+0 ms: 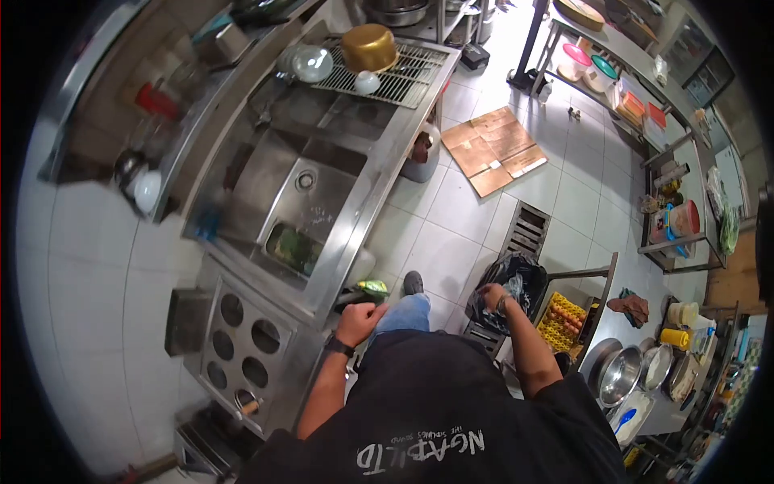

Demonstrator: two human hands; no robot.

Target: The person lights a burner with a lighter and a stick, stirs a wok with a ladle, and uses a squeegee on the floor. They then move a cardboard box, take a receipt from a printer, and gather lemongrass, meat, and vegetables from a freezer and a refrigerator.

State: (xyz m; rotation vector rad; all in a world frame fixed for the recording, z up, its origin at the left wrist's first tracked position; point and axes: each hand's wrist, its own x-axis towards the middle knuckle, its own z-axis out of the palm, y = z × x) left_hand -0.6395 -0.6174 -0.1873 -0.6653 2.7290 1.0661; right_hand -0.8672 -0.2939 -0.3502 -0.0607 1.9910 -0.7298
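Note:
My left hand (359, 323) is closed beside the front edge of the metal sink counter (348, 230); what it holds, if anything, is hidden. Just beyond its fingers is a green and yellow packet (372, 287). My right hand (490, 298) hangs over the near left side of a bin lined with a black bag (524, 282). Its fingers are blurred and partly hidden, so their grip is unclear. Pale crumpled plastic shows inside the bag. In the sink basin, a rectangular container (292, 248) has green matter in it.
Flattened cardboard (493, 150) lies on the tiled floor ahead, with a drain grate (528, 229) nearer. A golden pot (368, 48) stands on the rack. At right are a yellow crate (562, 323) and a table with metal bowls (620, 376). A holed metal panel (242, 343) is at left.

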